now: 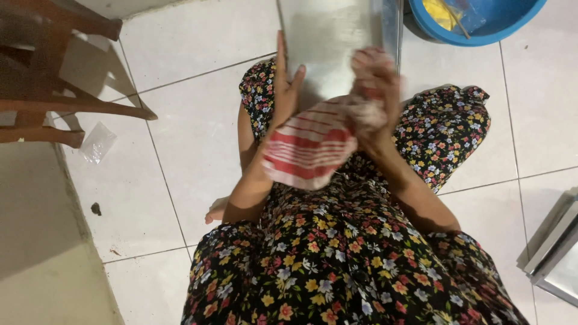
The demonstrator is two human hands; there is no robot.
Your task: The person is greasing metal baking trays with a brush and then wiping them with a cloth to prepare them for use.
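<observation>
A flat metal tray (328, 42) stands upright on its edge between my knees. My left hand (286, 90) grips its left side, fingers flat against the metal. My right hand (379, 90) is blurred and is closed on a red and white striped cloth (310, 147), pressing it against the tray's lower right face. The cloth hangs down over my lap and hides the tray's bottom edge. I wear a black dress with a flower print.
A blue plastic basin (481, 27) with yellow and clear items sits at the top right. Brown wooden chair legs (66, 102) stand at the left, with a small clear plastic bag (97, 142) on the white tile floor. Another metal tray (557, 253) lies at the right edge.
</observation>
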